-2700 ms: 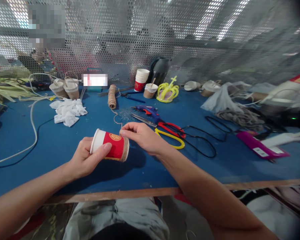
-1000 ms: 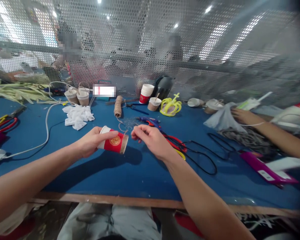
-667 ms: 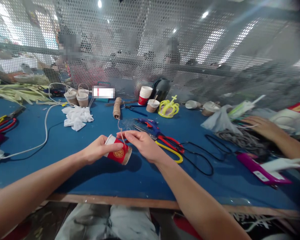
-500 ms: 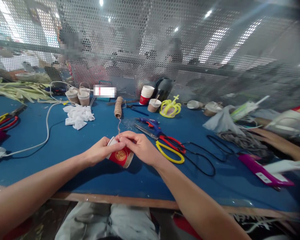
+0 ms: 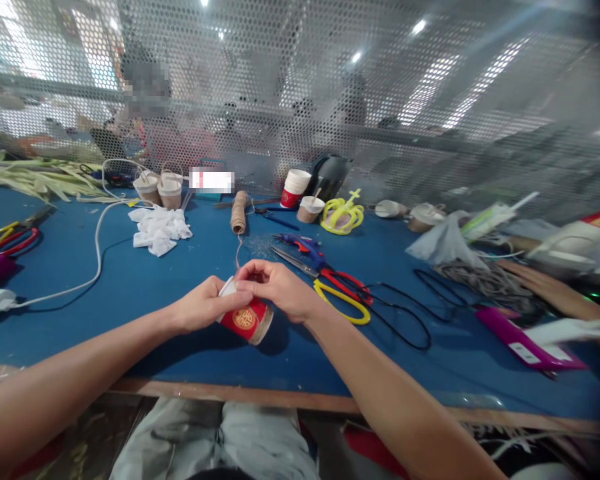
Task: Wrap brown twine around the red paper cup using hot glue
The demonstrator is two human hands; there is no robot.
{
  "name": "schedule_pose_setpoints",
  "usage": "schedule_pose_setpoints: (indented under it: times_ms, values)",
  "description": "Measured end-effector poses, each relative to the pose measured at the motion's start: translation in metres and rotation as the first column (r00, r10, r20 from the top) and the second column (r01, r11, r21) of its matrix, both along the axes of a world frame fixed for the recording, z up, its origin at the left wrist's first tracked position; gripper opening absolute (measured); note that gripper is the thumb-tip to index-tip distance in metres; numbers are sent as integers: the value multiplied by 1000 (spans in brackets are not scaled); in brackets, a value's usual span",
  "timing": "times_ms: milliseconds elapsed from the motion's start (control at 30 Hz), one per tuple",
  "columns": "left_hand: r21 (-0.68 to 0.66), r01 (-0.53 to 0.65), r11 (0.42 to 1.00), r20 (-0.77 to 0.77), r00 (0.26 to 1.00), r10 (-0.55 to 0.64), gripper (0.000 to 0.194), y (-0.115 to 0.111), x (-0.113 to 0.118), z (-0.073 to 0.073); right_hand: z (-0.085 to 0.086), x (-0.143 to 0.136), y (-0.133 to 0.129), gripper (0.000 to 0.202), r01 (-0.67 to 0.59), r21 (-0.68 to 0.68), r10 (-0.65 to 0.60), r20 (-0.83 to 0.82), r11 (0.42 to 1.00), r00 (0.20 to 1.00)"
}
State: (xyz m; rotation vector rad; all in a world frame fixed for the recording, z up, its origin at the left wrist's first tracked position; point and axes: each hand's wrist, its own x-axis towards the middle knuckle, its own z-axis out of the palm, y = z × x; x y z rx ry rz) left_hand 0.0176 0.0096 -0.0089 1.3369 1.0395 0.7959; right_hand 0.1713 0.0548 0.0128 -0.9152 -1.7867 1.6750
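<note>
A red and white paper cup (image 5: 247,321) with a gold emblem lies tilted in my left hand (image 5: 203,305), whose fingers wrap around its rim end. Brown twine circles the cup's base. My right hand (image 5: 275,288) is closed at the cup's upper side, thumb and forefinger pinching the twine (image 5: 238,257). That strand runs back to a twine roll (image 5: 239,212) on the blue table. Just right of my right hand lie scissors (image 5: 341,300) with red and yellow handles, and a blue glue gun (image 5: 303,247) beyond their blades.
Crumpled white tissue (image 5: 161,230) and twine-wrapped cups (image 5: 170,192) stand back left. A yellow crown-shaped piece (image 5: 343,215) and stacked paper cups (image 5: 295,189) are further back. A purple tissue pack (image 5: 525,340) lies right, near another person's hand (image 5: 525,277). A white cable (image 5: 98,247) crosses the left side.
My right hand has lifted slightly off the cup's side, its fingers now pinched higher by the twine. The cup has shifted a little toward me and to the right.
</note>
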Motion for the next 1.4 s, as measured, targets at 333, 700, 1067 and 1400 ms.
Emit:
schedule_pose_setpoints:
  times_ms: [333, 700, 1067, 1400]
  values:
    - [-16, -142, 990, 58, 988, 143, 39, 4, -1, 1, 24, 35, 60, 25, 159, 678, -615, 511, 718, 600]
    - [66, -317, 946, -1, 948, 318, 42, 12, -5, 6, -1, 70, 119, 30, 299, 482, -567, 723, 824, 396]
    - [257, -269, 928, -155, 937, 314, 42, 12, -9, -4, 36, 64, 21, 13, 296, 308, -367, 206, 904, 907]
    - [152, -343, 927, -145, 920, 364, 39, 15, -9, -2, 39, 68, -3, 19, 74, 324, -198, 368, 943, 909]
